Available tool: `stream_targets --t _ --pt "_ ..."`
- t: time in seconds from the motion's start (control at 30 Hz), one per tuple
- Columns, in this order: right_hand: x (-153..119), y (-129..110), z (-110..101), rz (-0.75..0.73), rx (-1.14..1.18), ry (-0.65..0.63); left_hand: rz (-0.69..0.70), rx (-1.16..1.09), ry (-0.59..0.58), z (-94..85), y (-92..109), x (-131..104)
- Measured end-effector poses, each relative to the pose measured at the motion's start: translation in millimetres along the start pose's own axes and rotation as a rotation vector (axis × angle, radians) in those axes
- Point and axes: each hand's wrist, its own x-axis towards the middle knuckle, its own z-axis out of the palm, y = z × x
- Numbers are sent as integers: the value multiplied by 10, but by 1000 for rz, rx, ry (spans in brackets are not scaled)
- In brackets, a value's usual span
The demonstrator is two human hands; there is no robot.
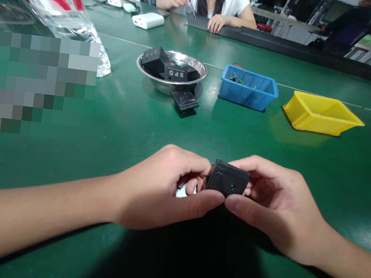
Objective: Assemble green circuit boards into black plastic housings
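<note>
Green table (303,171): black module (228,178) between both hands (221,200).

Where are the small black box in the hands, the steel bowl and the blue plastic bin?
Small black plastic box (228,179): head view, its front face.
Round steel bowl (146,69): head view, its left rim.
Blue plastic bin (244,96): head view, its near wall.

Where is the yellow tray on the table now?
In the head view, the yellow tray sits far right on the green table, beside the blue tray.
</note>
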Motion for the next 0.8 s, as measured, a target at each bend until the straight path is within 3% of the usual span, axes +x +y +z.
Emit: stream_targets --t 0.17,0.47,0.67,0.8 --pt "11 -1 14 -65 60 58 -90 -38 26 -12 42 -19" --pt "-9 8 -41 -30 39 -112 -14 -82 -6 -23 20 -20" --pt "-2 9 -8 -25 28 -42 53 5 17 0 -18 -8" --pt "4 -2 -4 -90 22 20 75 -4 -57 -40 9 -13"
